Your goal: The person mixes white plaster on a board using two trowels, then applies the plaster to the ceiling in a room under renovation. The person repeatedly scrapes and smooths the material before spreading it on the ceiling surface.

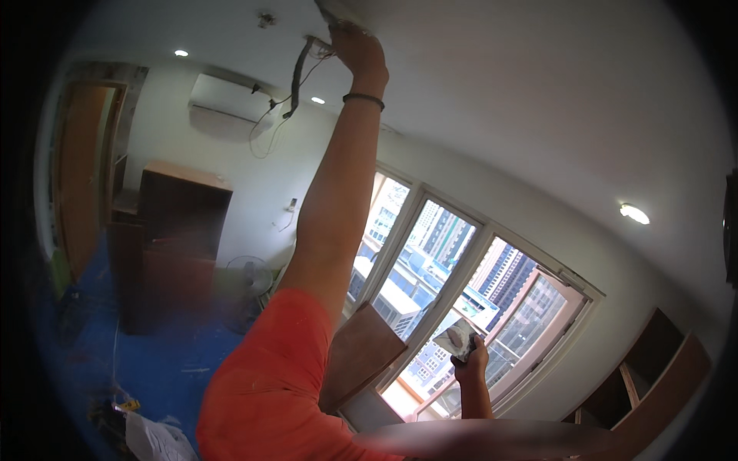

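Raised high, my left hand (358, 55) presses close to the white ceiling (492, 84), its fingers curled around a grey, flat, blade-like tool (327, 11) partly cut off by the top edge. Beside that hand, wires and a dark cable (298, 77) dangle from a ceiling opening. Lower, in front of the windows, my right hand (473, 359) is closed on the dark handle of a wide putty knife (455, 338) with whitish paste on its blade. The two hands are well apart.
A wall air conditioner (231, 98) hangs at the far left above a brown cabinet (184, 223). A fan (249, 278) and a brown panel (361, 355) stand below. Blue sheeting (184, 361) covers the floor, with a plastic bag (157, 439). Shelving (653, 376) is at right.
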The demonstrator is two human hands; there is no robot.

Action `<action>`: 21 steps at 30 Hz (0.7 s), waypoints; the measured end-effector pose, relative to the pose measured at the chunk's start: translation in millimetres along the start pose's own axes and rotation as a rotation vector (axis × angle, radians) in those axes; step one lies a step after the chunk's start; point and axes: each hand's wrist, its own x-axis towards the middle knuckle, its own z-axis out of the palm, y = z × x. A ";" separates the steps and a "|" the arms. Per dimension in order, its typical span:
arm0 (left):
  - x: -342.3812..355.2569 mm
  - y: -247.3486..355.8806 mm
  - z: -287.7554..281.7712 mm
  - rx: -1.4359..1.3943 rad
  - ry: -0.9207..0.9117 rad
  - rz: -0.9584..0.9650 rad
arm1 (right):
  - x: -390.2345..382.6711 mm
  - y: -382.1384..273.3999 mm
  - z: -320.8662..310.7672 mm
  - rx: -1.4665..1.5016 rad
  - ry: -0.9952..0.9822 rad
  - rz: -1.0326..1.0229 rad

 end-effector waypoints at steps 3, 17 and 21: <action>2.9 12.5 1.2 0.399 -0.113 -0.072 | -9.8 -4.3 6.7 -0.005 0.084 0.023; -181.9 284.3 234.4 0.765 0.055 0.138 | -42.6 -26.6 -30.8 0.081 0.104 -0.119; -223.1 349.3 235.6 0.507 -0.183 0.275 | -43.2 -18.6 -9.7 0.149 0.036 -0.109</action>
